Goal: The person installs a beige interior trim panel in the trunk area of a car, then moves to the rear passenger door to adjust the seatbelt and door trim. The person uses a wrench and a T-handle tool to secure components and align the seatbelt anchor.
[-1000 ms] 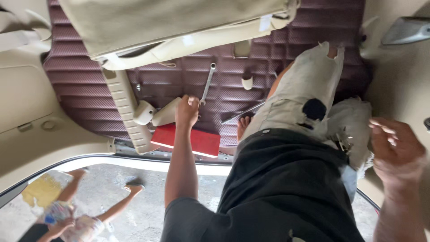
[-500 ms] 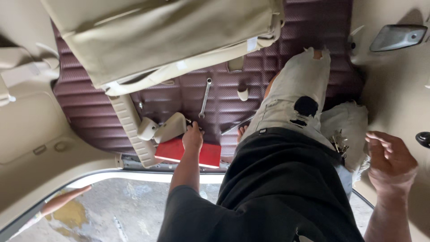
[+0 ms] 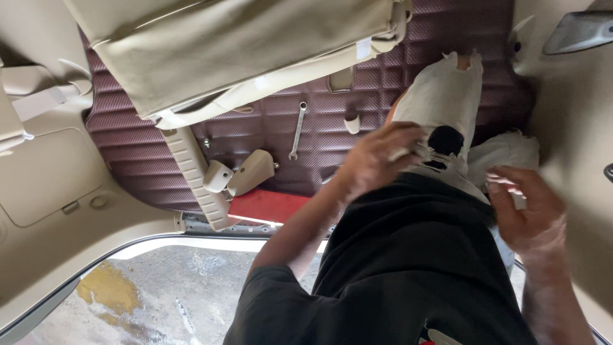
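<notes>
Small tool: a thin metal object (image 3: 418, 152) shows at the fingertips of the left hand, above the torn light trousers; too blurred to say what kind it is.
Left hand: left hand (image 3: 377, 160) is curled, fingers bunched round the small metal object, over the thigh; motion blur hides how firmly it grips.
Right hand: right hand (image 3: 527, 207) is half open, fingers spread and bent, holding nothing that can be made out, just beside a bunched white cloth (image 3: 504, 150).
Clothing: black shirt (image 3: 408, 268) fills the near foreground; light trousers (image 3: 440, 102) with a dark hole at the knee stretch away over the floor.
Red box: a flat red box (image 3: 268, 206) lies at the door sill, near the left forearm.
Seat base: beige plastic trim pieces (image 3: 236, 174) sit just beyond the red box, beside a ribbed seat rail cover (image 3: 191, 172).
Spanner: a combination spanner (image 3: 297, 131) lies on the maroon quilted floor mat (image 3: 128, 147), well apart from both hands.
Seat: beige car seat (image 3: 236, 51) is tilted over the mat.
Ground: wet concrete (image 3: 166, 294) shows through the door opening.
</notes>
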